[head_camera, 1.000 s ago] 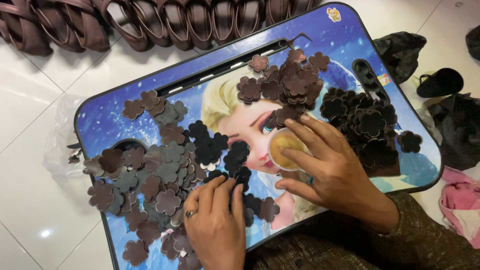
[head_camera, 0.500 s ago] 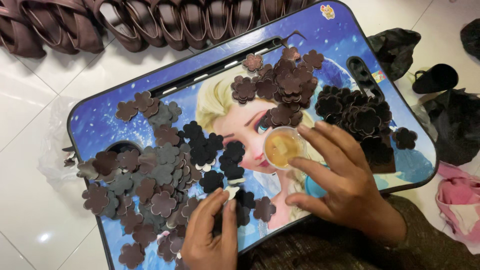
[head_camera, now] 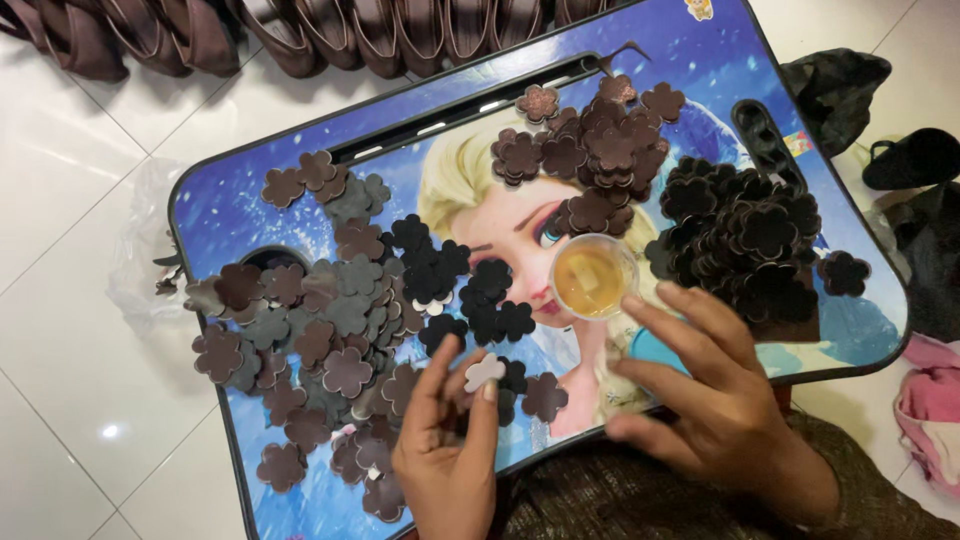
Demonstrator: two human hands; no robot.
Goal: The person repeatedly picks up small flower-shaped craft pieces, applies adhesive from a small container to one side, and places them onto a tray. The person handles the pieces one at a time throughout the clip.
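Note:
My left hand (head_camera: pixel 447 455) pinches a small flower-shaped cutout (head_camera: pixel 484 372) with its pale underside up, near the front edge of a blue printed lap tray (head_camera: pixel 250 195). My right hand (head_camera: pixel 710 395) hovers with fingers spread just below a small clear cup of yellowish glue (head_camera: pixel 594 276); it holds nothing. Brown and grey flower cutouts (head_camera: pixel 330 320) lie heaped on the tray's left. Black flower cutouts (head_camera: pixel 450 275) sit in the middle. A dark brown pile (head_camera: pixel 600 150) and a black pile (head_camera: pixel 750 230) lie at the back right.
Brown strap-like pieces (head_camera: pixel 300 30) are lined along the top on the white tiled floor (head_camera: pixel 80 330). A clear plastic bag (head_camera: pixel 140 260) lies left of the tray. Dark cloth (head_camera: pixel 835 85) and a black sandal (head_camera: pixel 915 155) sit at the right, pink cloth (head_camera: pixel 935 410) at lower right.
My left hand has lifted a flower cutout off the tray and turned it pale side up. My right hand has slid back from the glue cup towards me.

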